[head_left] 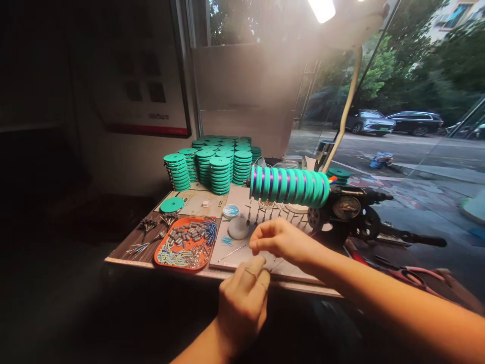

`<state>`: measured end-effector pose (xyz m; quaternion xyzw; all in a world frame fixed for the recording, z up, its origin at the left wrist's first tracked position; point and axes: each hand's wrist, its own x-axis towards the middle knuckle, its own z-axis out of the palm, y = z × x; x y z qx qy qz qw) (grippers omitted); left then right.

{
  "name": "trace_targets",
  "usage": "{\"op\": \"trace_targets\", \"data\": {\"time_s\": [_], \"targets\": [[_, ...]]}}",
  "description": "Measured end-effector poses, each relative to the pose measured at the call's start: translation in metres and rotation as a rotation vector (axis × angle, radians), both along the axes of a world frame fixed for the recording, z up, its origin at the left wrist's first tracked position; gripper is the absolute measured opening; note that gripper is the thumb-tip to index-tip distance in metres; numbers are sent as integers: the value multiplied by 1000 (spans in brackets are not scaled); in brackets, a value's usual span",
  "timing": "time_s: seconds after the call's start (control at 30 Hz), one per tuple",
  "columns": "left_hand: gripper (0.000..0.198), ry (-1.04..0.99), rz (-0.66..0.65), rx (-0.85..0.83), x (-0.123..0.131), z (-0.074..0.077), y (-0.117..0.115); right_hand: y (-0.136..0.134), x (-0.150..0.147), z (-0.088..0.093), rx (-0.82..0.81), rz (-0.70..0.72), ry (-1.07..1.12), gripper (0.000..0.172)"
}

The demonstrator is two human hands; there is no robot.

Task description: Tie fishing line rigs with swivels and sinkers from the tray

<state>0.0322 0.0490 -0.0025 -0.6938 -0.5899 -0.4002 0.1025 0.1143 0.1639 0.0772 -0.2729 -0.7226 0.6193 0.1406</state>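
Note:
My left hand (245,298) is closed near the front edge of the worktable, its fingers curled, with a ring on one finger. Just above and to its right, my right hand (282,242) pinches thumb and fingertips together. Whatever is in either hand is too fine or hidden to make out. Behind the fingers lie a round whitish disc (238,228), small light-blue pieces (227,241) and a thin metal rod (232,254) on a pale board (220,259). Several dark small weights or fittings (256,218) hang in a row beyond my right hand.
An orange tray (157,259) holds grey cylinders, blue tubes and small metal parts. Stacked green spools (220,174) stand behind. A row of green spools with purple line (290,186) sits on a black hand-cranked winder (346,207). Scissors (407,275) lie at right, below a lamp (322,9).

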Motion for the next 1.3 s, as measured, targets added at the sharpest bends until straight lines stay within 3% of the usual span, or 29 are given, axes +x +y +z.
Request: {"op": "trace_targets", "data": {"time_s": [0.13,0.23,0.33,0.4,0.43,0.5,0.53,0.57,0.63,0.77,0.83,0.93,1.0,1.13,1.23,1.3], "targets": [[31,-232,-81,-125,-1,5,2,-4,-12,-7,-41,20,-51,9],[23,-452,-84,-245,1,9,3,-6,-11,-8,15,39,-58,11],[12,-1018,-126,-431,3,16,7,-11,7,-11,179,-22,-5,4],[8,-1402,-160,-607,3,21,11,-17,29,-18,526,-111,112,10],[8,-1531,-175,-694,3,22,13,-21,40,-23,828,-134,198,11],[8,-1669,-211,-832,2,24,17,-30,60,-37,1399,-70,298,20],[10,-1736,-232,-889,1,25,18,-34,66,-44,1607,-11,319,24],[12,-1799,-251,-935,1,25,18,-36,70,-51,1723,43,319,24],[15,-1893,-278,-987,2,25,18,-39,71,-64,1788,75,332,22],[18,-1965,-297,-996,5,27,14,-41,64,-82,1648,-86,410,19],[16,-1938,-311,-972,7,27,13,-46,64,-88,1334,-184,414,18],[12,-1835,-336,-882,9,28,12,-59,67,-92,638,-260,283,19],[11,-1548,-315,-721,9,27,11,-68,69,-91,396,-226,187,25],[15,-644,-206,-390,9,22,6,-75,71,-66,458,-75,134,20],[18,-342,-139,-294,10,14,0,-64,64,-32,479,-79,136,15],[19,-209,-94,-209,10,7,-2,-48,52,-12,351,-109,69,14]]}}
